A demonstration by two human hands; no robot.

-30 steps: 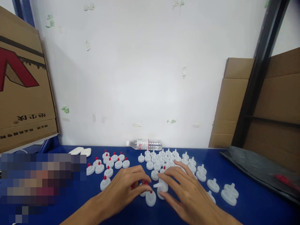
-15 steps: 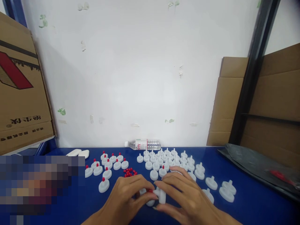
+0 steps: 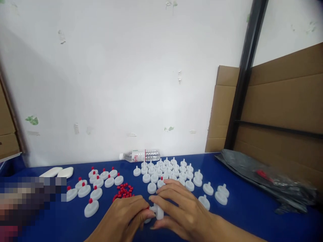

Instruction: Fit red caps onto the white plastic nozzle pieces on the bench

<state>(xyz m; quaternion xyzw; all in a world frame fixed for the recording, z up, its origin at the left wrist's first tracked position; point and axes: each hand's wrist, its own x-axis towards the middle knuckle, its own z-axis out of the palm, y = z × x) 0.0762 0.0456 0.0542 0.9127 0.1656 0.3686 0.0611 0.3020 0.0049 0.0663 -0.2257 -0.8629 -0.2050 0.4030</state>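
Near the front of the blue table, my right hand (image 3: 180, 208) grips a white nozzle lid (image 3: 159, 212) by its round base, turned sideways so the spout points left. My left hand (image 3: 126, 213) is closed at the spout's tip, pinching a small red cap that is mostly hidden by the fingers. Another white lid lies partly hidden below the hands. Just behind my left hand is a pile of loose red caps (image 3: 124, 191). White lids with red tips (image 3: 91, 208) stand to the left. Many uncapped white lids (image 3: 151, 188) stand behind and right of my hands.
A clear plastic bottle (image 3: 152, 155) lies along the wall at the back. Two white oval objects (image 3: 65, 172) sit at the back left. Black plastic bags (image 3: 242, 164) lie on the right, beside cardboard (image 3: 282, 101) and a dark post (image 3: 237, 111).
The view has turned to the right, so everything sits further left. Both hands still hold the lid and cap together; the red cap is now more covered by my left fingers.
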